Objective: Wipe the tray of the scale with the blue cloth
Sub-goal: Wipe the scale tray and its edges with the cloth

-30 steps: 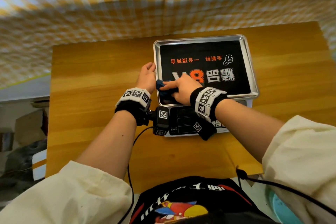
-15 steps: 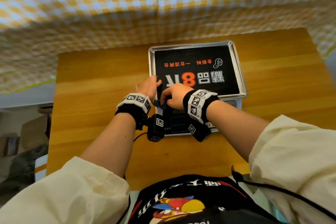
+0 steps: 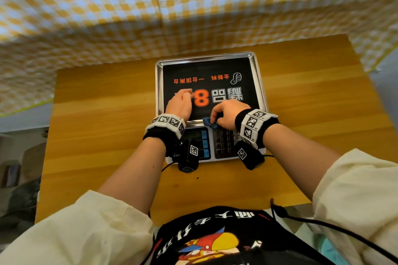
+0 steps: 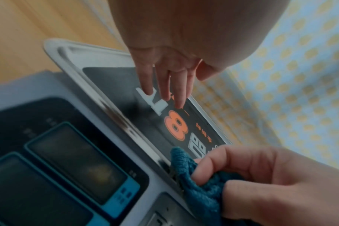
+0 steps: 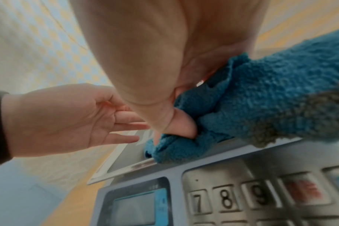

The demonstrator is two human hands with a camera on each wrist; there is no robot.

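One scale (image 3: pixel 212 142) is sitting on one wooden worktop (image 3: pixel 97 127), and it is carrying one steel tray (image 3: pixel 259 84). One blue cloth (image 3: pixel 208 122) is showing at the tray's near rim. Two hands are appearing: one left hand (image 3: pixel 179 104) and one right hand (image 3: pixel 228 115). Two marker-printed wristbands are showing, one on each wrist. On the scale's front, two blue-framed displays (image 4: pixel 71 165) and one keypad (image 5: pixel 261 197) are facing up. One orange digit "8" (image 3: pixel 201 98) is showing on the tray.

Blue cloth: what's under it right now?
The cloth, gripped by the right hand, lies on the tray's near metal rim, above the keypad. The rim strip beneath it is covered, so its state can't be seen.
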